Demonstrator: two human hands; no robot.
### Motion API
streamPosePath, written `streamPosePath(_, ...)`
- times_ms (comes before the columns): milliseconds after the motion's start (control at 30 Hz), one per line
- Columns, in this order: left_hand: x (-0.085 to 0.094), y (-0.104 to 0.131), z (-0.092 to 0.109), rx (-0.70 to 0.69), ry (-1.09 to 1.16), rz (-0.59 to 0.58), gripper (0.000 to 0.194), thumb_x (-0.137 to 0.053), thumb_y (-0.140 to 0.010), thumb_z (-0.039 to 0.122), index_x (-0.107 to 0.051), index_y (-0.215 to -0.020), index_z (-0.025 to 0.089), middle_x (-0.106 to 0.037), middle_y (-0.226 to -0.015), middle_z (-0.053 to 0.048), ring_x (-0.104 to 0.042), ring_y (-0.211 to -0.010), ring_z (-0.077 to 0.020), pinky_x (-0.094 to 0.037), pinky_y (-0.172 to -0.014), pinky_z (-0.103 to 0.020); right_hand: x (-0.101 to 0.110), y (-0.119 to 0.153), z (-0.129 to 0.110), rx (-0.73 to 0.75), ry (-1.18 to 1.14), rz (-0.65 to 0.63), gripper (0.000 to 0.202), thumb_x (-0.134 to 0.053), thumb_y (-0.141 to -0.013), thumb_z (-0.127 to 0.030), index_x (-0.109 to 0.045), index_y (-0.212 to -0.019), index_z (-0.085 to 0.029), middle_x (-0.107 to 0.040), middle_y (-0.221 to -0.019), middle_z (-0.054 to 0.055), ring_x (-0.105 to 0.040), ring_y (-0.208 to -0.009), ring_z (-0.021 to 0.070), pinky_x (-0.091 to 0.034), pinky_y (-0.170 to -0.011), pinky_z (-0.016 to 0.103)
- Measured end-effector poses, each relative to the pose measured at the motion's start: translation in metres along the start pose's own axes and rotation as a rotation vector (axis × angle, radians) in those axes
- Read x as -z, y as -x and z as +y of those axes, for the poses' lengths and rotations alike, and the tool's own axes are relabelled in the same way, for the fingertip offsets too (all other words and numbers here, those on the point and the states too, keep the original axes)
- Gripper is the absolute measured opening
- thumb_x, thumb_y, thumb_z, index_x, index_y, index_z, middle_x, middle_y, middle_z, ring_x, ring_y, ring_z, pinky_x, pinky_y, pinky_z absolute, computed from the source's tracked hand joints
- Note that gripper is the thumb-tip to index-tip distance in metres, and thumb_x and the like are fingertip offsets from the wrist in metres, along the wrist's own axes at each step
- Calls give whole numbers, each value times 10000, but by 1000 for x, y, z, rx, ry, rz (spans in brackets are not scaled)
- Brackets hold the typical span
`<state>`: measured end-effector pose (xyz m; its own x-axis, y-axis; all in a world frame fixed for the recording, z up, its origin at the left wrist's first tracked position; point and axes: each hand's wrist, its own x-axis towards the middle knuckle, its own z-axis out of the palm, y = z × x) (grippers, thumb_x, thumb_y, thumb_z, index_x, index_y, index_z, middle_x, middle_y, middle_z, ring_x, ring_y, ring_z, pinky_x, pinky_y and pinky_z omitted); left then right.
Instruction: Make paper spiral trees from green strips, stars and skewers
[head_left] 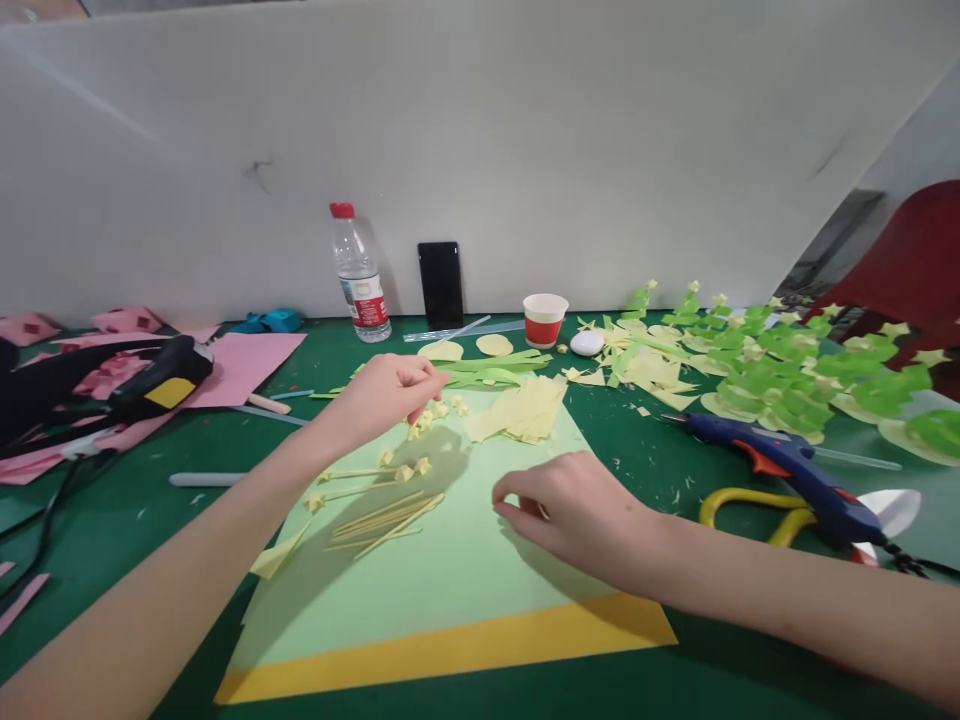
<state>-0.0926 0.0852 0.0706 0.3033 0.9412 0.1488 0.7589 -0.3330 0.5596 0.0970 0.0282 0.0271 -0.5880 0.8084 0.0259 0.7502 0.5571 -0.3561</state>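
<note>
My left hand (pixel 394 392) is closed, fingers curled down just above a small pile of yellow paper stars (pixel 421 428). Its fingertips are partly hidden, so I cannot make out what they hold. My right hand (pixel 566 508) hovers over the right side of a pale green paper sheet (pixel 465 560), thumb and fingers drawn together with nothing visible between them. Thin yellow sticks (pixel 386 522) lie loose on the sheet. Above them are a few star-tipped sticks (pixel 367 488). A stack of pale yellow paper strips (pixel 523 408) rests near the sheet's far edge.
At right lie a blue glue gun (pixel 780 465), yellow-handled scissors (pixel 750 505) and several green paper plants (pixel 795 370). Along the back stand a water bottle (pixel 360 275), a black phone (pixel 441 285) and a paper cup (pixel 544 322). Pink paper (pixel 247 365) lies left.
</note>
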Motion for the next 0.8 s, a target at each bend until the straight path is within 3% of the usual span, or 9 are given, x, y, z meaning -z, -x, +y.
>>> streamPosePath(100,4,0,0,-10,-19,28,408,-469,-719,312,-412,-344,163,-603,-831,-11,-499,-557,-117,-373,-505,-240,-7,-27,-9,15,11,-42,141,-491,-854,-207,-612,-843,-136,-579,-629,-14,-532,-569,103,-419,-571,252)
streamPosePath(267,7,-2,-1,0,-24,115,361,-443,-643,245,-392,-297,155,-584,-886,-5,-403,-467,-70,-341,-467,-245,-18,-62,-12,26,-31,-79,262,-481,-880,-318,-534,-1055,-131,-587,-898,36,-578,-746,131,-494,-680,320)
streamPosePath(567,8,1,1,-3,-2,170,327,-405,-607,227,-334,-296,158,-613,-954,-1,-383,-451,-64,-353,-475,-260,-18,-87,-18,33,-61,-119,235,-491,-874,-303,-550,-1027,-134,-574,-995,56,-567,-858,158,-484,-748,356)
streamPosePath(667,9,0,-1,-4,-4,206,310,-407,-600,201,-344,-299,158,-606,-938,-10,-448,-514,-92,-370,-511,-267,-15,-96,-24,36,-57,-117,231,-487,-876,-302,-553,-1028,-142,-567,-1025,61,-560,-886,163,-476,-769,364)
streamPosePath(800,9,-1,-2,-21,-15,256,290,-411,-585,170,-299,-318,167,-588,-864,-16,-530,-760,-181,-403,-658,-290,-14,-112,-30,56,-47,-144,243,-494,-871,-301,-543,-1051,-144,-556,-1051,65,-554,-906,171,-474,-775,369)
